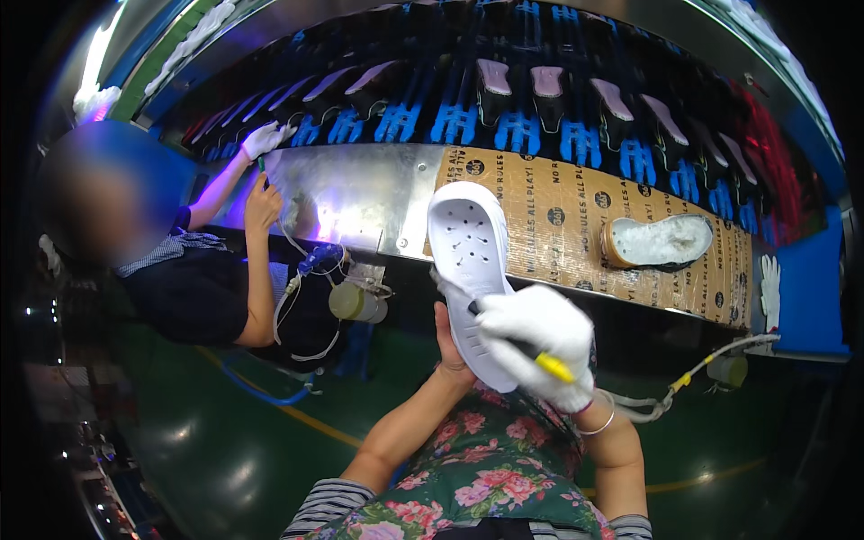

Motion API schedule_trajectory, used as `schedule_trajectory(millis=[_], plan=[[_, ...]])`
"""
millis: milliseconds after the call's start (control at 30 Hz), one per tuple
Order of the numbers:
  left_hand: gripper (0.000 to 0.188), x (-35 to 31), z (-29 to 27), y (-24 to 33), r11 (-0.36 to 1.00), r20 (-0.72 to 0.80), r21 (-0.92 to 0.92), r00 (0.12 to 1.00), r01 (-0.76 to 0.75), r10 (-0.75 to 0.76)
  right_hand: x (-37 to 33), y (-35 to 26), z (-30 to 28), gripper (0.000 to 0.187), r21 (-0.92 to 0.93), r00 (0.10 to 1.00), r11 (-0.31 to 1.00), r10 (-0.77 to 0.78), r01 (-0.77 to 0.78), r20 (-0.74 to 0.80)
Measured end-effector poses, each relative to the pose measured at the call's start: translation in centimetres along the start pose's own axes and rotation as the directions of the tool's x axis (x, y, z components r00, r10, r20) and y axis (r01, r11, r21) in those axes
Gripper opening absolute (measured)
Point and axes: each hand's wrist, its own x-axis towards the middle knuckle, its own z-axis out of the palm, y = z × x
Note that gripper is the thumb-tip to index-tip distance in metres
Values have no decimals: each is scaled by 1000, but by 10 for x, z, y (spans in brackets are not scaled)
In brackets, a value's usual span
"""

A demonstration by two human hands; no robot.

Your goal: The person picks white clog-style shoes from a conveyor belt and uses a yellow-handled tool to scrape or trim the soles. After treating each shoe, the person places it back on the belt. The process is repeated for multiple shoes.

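- Left hand [447,346], bare, grips the white perforated foam clog [470,270] from beneath, above the lap.
- Gloved right hand [540,342] pinches a yellow-tipped black applicator tool [540,358]; steady strokes along the edge would suit.

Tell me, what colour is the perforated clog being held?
White clog, seen best in the head view.

The white clog [470,261] looked smooth, matt foam plastic; the right hand [540,346] wore a white cloth glove. At twelve o'clock, shiny sheet metal [360,193] met printed brown cardboard [576,225].
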Motion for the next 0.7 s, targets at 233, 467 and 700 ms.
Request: schedule_trajectory(millis=[233, 467, 700], plan=[[120, 23, -1, 6, 986, 268, -147, 962, 83, -41, -11, 5, 18, 36, -183, 992, 976, -125, 121, -8], [114, 35, 2, 11, 972, 303, -237, 951, 4, 70, -10, 11, 5, 33, -58, 999, 998, -16, 14, -33], [119, 44, 12, 25, 960, 285, -275, 958, 62, 20, -20, 14, 5, 33, 88, 997, 994, 57, -62, 53]])
